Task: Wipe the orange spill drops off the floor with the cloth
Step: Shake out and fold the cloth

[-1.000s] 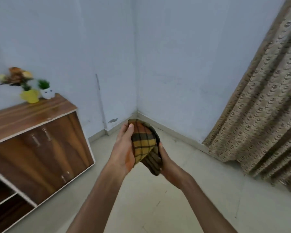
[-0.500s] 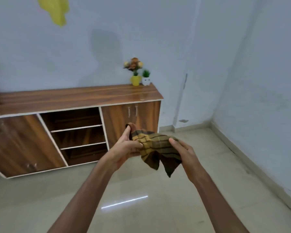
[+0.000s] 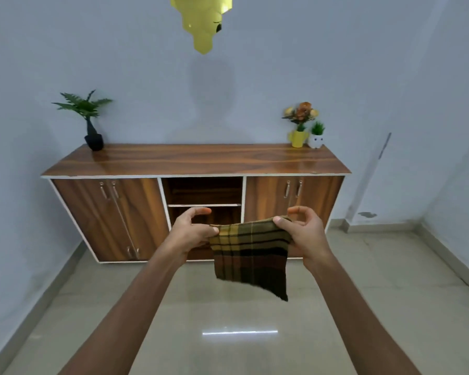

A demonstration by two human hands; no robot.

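A yellow, brown and black checked cloth (image 3: 251,255) hangs spread out in front of me, above the floor. My left hand (image 3: 191,232) pinches its upper left corner and my right hand (image 3: 303,234) pinches its upper right corner, both held out at chest height. The lower edge of the cloth hangs free, with one corner drooping to the right. The pale tiled floor (image 3: 363,307) below shows no orange drops in this view.
A long wooden sideboard (image 3: 195,161) stands against the wall ahead, with open shelves in its middle. On it sit a black-potted plant (image 3: 91,123), a yellow flower pot (image 3: 299,125) and a small white pot (image 3: 317,136). Walls close in on both sides.
My view has swung left from the room corner and curtain to face the sideboard. The bunched cloth has been pulled open and now hangs flat between my two hands.
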